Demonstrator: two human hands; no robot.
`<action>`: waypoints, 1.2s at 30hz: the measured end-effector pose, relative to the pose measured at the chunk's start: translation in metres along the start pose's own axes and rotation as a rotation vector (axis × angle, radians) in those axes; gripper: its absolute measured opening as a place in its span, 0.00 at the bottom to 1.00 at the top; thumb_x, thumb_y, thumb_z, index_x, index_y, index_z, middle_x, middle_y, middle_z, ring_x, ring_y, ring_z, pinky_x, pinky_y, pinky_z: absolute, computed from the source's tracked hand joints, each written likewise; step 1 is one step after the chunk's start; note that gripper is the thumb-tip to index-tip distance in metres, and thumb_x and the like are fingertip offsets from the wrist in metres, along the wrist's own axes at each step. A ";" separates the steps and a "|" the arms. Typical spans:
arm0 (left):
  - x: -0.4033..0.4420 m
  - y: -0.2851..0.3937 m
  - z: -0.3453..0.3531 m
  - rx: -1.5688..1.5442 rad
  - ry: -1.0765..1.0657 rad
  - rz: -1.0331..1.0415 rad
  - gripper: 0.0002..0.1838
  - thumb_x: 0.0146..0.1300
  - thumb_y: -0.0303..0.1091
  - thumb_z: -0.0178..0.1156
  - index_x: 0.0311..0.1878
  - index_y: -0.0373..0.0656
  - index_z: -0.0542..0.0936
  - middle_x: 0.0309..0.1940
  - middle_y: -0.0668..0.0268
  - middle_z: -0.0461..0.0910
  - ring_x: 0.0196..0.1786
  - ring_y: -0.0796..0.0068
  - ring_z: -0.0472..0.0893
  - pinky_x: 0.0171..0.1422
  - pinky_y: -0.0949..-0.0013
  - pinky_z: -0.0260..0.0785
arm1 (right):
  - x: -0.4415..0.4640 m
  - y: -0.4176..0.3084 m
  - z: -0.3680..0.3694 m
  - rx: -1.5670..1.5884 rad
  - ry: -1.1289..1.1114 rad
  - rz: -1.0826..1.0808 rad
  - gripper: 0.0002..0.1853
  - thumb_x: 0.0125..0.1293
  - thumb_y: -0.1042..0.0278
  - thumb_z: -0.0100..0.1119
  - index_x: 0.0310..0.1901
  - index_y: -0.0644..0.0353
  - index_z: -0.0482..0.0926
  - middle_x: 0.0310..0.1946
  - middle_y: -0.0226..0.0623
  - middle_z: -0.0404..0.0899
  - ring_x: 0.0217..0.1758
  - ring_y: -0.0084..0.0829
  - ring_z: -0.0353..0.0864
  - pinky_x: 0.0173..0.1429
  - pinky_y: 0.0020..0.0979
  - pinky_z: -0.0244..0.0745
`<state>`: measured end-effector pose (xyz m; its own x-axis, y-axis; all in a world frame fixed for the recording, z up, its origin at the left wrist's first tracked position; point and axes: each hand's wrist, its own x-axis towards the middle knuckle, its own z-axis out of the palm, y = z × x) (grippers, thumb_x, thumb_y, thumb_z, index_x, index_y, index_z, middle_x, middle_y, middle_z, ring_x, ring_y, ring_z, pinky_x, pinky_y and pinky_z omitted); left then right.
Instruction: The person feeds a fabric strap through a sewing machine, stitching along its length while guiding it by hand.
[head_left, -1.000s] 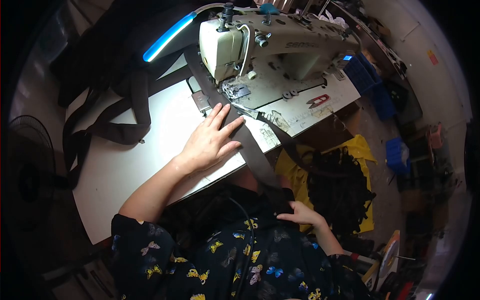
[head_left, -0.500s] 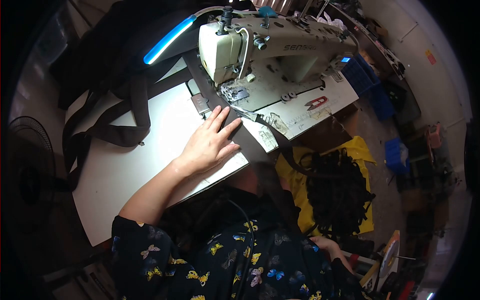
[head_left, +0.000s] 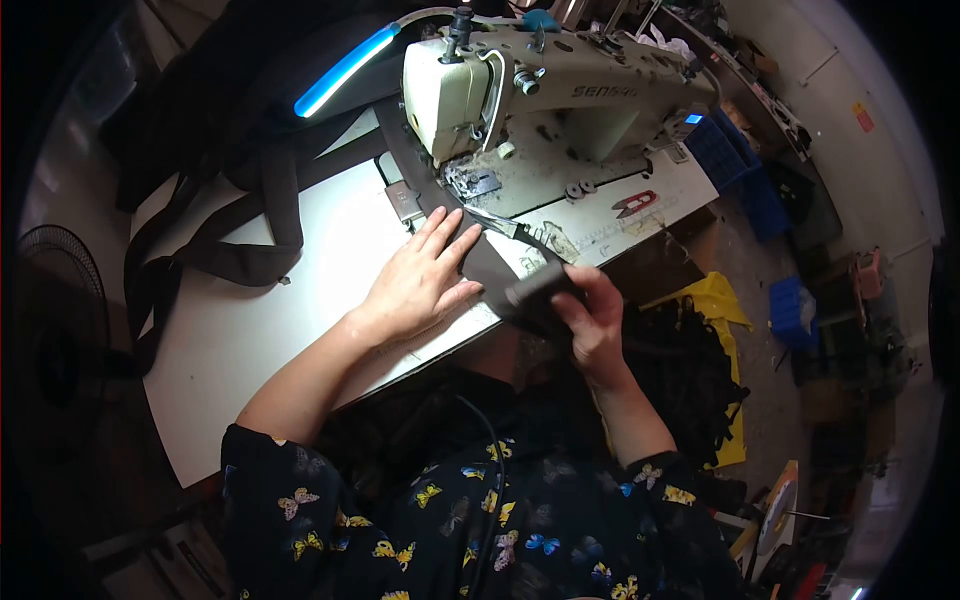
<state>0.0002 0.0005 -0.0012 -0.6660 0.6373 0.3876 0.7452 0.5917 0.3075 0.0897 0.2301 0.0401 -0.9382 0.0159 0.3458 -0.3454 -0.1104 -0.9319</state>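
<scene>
In the head view, the dark cloth strip (head_left: 485, 268) is running from beside the sewing machine's (head_left: 560, 92) needle end toward the near edge of the white table (head_left: 240, 350). The left hand (head_left: 418, 285) is lying flat, its fingers extended and its fingertips resting on the strip, not gripping it. Apart from it, to the right, the right hand (head_left: 597, 325) is pinching a blurred fold of the strip between thumb and fingers. The material is looking light, soft and limp, likely folding easily and hardly fragile; how slippery it is, one cannot tell. Flat fingertips seem to be suiting the part near the presser foot (head_left: 470, 182), and a thumb-and-finger pinch the loose near part, clear of the metal guide (head_left: 492, 221).
</scene>
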 end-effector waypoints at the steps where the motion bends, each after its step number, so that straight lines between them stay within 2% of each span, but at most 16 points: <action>1: 0.000 0.001 -0.003 -0.033 -0.029 -0.014 0.36 0.68 0.51 0.58 0.74 0.43 0.63 0.74 0.46 0.59 0.78 0.45 0.56 0.77 0.52 0.56 | 0.005 -0.008 0.003 0.001 -0.003 -0.004 0.10 0.63 0.81 0.63 0.46 0.64 0.80 0.41 0.30 0.81 0.47 0.19 0.78 0.53 0.23 0.71; 3: 0.001 0.000 -0.005 -0.061 -0.058 -0.030 0.36 0.69 0.49 0.57 0.75 0.44 0.61 0.75 0.47 0.57 0.78 0.44 0.54 0.78 0.51 0.55 | 0.013 -0.019 0.006 0.024 -0.124 0.046 0.13 0.61 0.81 0.65 0.48 0.63 0.80 0.42 0.30 0.81 0.48 0.20 0.78 0.53 0.25 0.72; 6: -0.001 0.000 -0.001 -0.098 -0.022 -0.037 0.36 0.69 0.49 0.57 0.76 0.44 0.61 0.75 0.47 0.57 0.78 0.45 0.55 0.78 0.51 0.55 | -0.006 -0.044 -0.021 -0.014 -0.304 0.060 0.16 0.57 0.74 0.72 0.45 0.67 0.80 0.41 0.34 0.81 0.47 0.22 0.79 0.53 0.26 0.72; 8: 0.000 0.000 -0.002 -0.102 -0.023 -0.041 0.36 0.69 0.50 0.57 0.75 0.44 0.61 0.75 0.47 0.57 0.78 0.44 0.55 0.78 0.51 0.55 | -0.041 -0.039 -0.061 0.024 -0.299 0.220 0.14 0.57 0.71 0.73 0.42 0.67 0.80 0.37 0.34 0.82 0.44 0.22 0.80 0.50 0.26 0.73; 12: 0.000 -0.001 0.001 -0.048 -0.048 -0.027 0.36 0.69 0.50 0.57 0.75 0.44 0.61 0.75 0.47 0.57 0.78 0.44 0.55 0.78 0.51 0.55 | -0.099 -0.052 -0.119 -0.151 -0.273 0.666 0.08 0.59 0.74 0.70 0.37 0.65 0.80 0.33 0.27 0.82 0.37 0.16 0.77 0.43 0.22 0.72; 14: 0.000 0.000 0.000 -0.002 -0.009 -0.022 0.36 0.68 0.52 0.58 0.73 0.43 0.65 0.73 0.46 0.60 0.77 0.45 0.57 0.77 0.53 0.58 | -0.130 -0.040 -0.139 -0.300 -0.266 0.787 0.06 0.62 0.74 0.67 0.38 0.63 0.80 0.34 0.24 0.81 0.37 0.13 0.75 0.43 0.20 0.71; 17: 0.001 0.002 -0.002 -0.001 -0.019 -0.023 0.35 0.68 0.53 0.58 0.73 0.43 0.66 0.73 0.46 0.60 0.77 0.45 0.56 0.77 0.53 0.57 | -0.173 -0.017 -0.160 -0.358 -0.370 1.045 0.11 0.64 0.68 0.70 0.43 0.64 0.81 0.36 0.21 0.81 0.40 0.13 0.75 0.46 0.21 0.72; 18: 0.001 0.003 -0.003 0.002 -0.022 -0.023 0.35 0.68 0.53 0.58 0.73 0.43 0.66 0.73 0.46 0.60 0.77 0.45 0.56 0.77 0.53 0.57 | -0.186 -0.010 -0.161 -0.334 -0.394 1.109 0.12 0.65 0.67 0.69 0.44 0.66 0.81 0.35 0.22 0.81 0.37 0.13 0.76 0.42 0.22 0.72; 20: 0.000 0.002 -0.001 -0.003 -0.021 -0.023 0.35 0.68 0.52 0.58 0.72 0.43 0.66 0.73 0.46 0.60 0.77 0.45 0.56 0.77 0.53 0.57 | -0.208 0.007 -0.172 -0.535 -0.512 1.093 0.16 0.65 0.64 0.69 0.47 0.67 0.82 0.35 0.23 0.82 0.39 0.14 0.77 0.44 0.22 0.73; 21: 0.001 0.002 -0.001 -0.006 -0.020 -0.025 0.35 0.68 0.52 0.59 0.72 0.43 0.66 0.73 0.46 0.60 0.77 0.45 0.56 0.77 0.53 0.57 | -0.217 0.015 -0.178 -0.478 -0.473 1.132 0.21 0.63 0.56 0.72 0.49 0.64 0.82 0.39 0.30 0.84 0.43 0.19 0.77 0.50 0.27 0.73; 25: 0.000 0.001 -0.002 -0.013 -0.022 -0.026 0.35 0.67 0.52 0.59 0.72 0.43 0.66 0.73 0.46 0.60 0.77 0.45 0.57 0.77 0.53 0.57 | -0.221 0.014 -0.183 -0.584 -0.450 1.210 0.20 0.64 0.56 0.71 0.49 0.63 0.82 0.38 0.27 0.83 0.42 0.17 0.77 0.48 0.25 0.73; 27: 0.001 0.001 -0.002 -0.033 -0.015 -0.024 0.35 0.67 0.51 0.59 0.72 0.43 0.66 0.73 0.46 0.60 0.77 0.45 0.57 0.77 0.53 0.57 | -0.220 0.013 -0.192 -0.481 -0.493 1.385 0.17 0.67 0.61 0.67 0.49 0.67 0.82 0.35 0.23 0.83 0.37 0.15 0.76 0.45 0.23 0.74; 28: 0.001 0.002 -0.002 -0.034 -0.016 -0.027 0.35 0.67 0.51 0.59 0.72 0.43 0.66 0.73 0.46 0.60 0.77 0.45 0.57 0.77 0.53 0.57 | -0.217 0.010 -0.191 -0.481 -0.496 1.387 0.17 0.67 0.61 0.67 0.49 0.67 0.82 0.35 0.23 0.83 0.37 0.15 0.76 0.45 0.23 0.74; 30: 0.001 0.002 -0.003 -0.020 -0.018 -0.025 0.35 0.67 0.51 0.59 0.72 0.43 0.66 0.73 0.46 0.60 0.77 0.45 0.58 0.77 0.53 0.57 | -0.212 0.001 -0.190 -0.246 -0.459 1.412 0.15 0.68 0.63 0.65 0.49 0.66 0.82 0.37 0.23 0.83 0.37 0.13 0.77 0.45 0.22 0.74; 34: 0.000 0.000 -0.002 -0.020 -0.052 -0.032 0.36 0.68 0.51 0.58 0.75 0.46 0.63 0.75 0.48 0.57 0.78 0.46 0.55 0.78 0.52 0.55 | -0.222 0.009 -0.192 -0.389 -0.650 1.258 0.13 0.70 0.65 0.63 0.49 0.67 0.82 0.40 0.23 0.83 0.39 0.13 0.77 0.46 0.21 0.74; 36: 0.000 0.001 -0.001 -0.012 -0.004 -0.014 0.35 0.67 0.52 0.59 0.72 0.43 0.66 0.73 0.46 0.60 0.77 0.45 0.58 0.77 0.54 0.57 | -0.233 0.021 -0.200 -0.049 -0.502 1.398 0.13 0.70 0.67 0.62 0.49 0.67 0.82 0.40 0.24 0.83 0.42 0.13 0.77 0.48 0.21 0.73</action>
<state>0.0004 0.0004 0.0000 -0.6768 0.6306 0.3799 0.7359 0.5947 0.3238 0.2963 0.4226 -0.0820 -0.3998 -0.4097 -0.8199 0.7970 0.2864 -0.5317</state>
